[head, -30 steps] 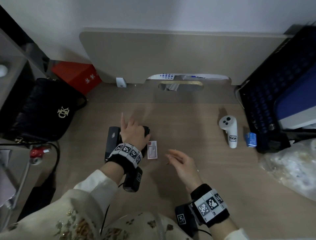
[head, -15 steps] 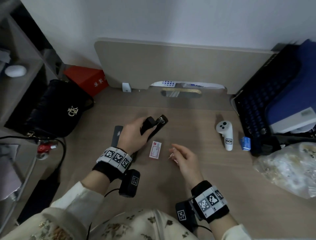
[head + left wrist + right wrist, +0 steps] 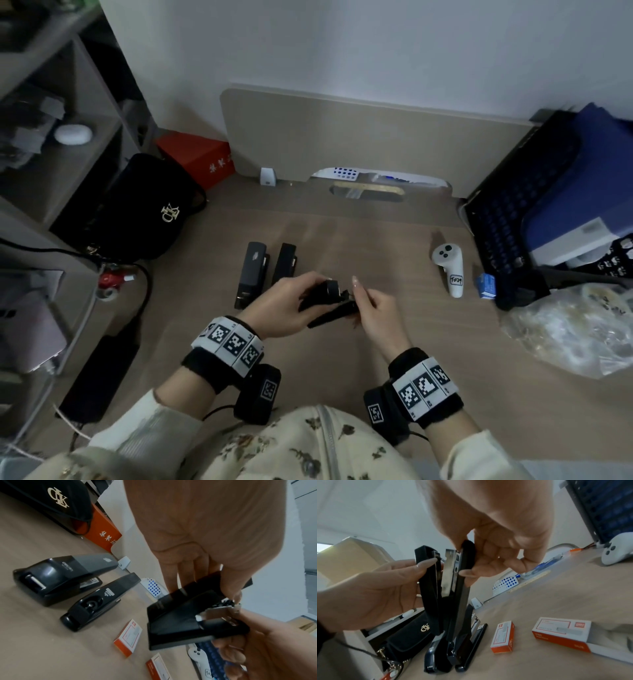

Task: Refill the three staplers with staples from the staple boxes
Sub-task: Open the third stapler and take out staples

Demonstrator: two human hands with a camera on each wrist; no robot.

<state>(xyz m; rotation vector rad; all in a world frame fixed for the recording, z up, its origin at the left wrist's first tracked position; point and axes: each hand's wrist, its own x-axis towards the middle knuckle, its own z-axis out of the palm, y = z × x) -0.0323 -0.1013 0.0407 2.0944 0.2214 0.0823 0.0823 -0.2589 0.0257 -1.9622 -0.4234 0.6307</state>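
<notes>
Two black staplers [image 3: 252, 274] [image 3: 284, 263] lie side by side on the desk, also seen in the left wrist view [image 3: 65, 577] [image 3: 96, 604]. A third black stapler [image 3: 334, 314] [image 3: 180, 615] [image 3: 429, 601] is held above the desk, hinged open with its metal magazine showing. My left hand [image 3: 308, 291] grips its top cover. My right hand [image 3: 359, 301] pinches the base arm at the front end. Two orange-and-white staple boxes [image 3: 503, 637] [image 3: 561, 634] lie on the desk under the hands, hidden from the head view.
A white controller [image 3: 448, 270] and a small blue box [image 3: 485, 286] lie to the right, by a black crate [image 3: 507, 212] and a plastic bag [image 3: 565, 329]. A black handbag [image 3: 137, 212] and a red box [image 3: 195, 157] sit at the left. A beige panel [image 3: 342, 137] closes the back.
My left hand has lifted one stapler off the desk toward me. My right hand, empty before, has come in and taken hold of its other arm; the stapler is spread open.
</notes>
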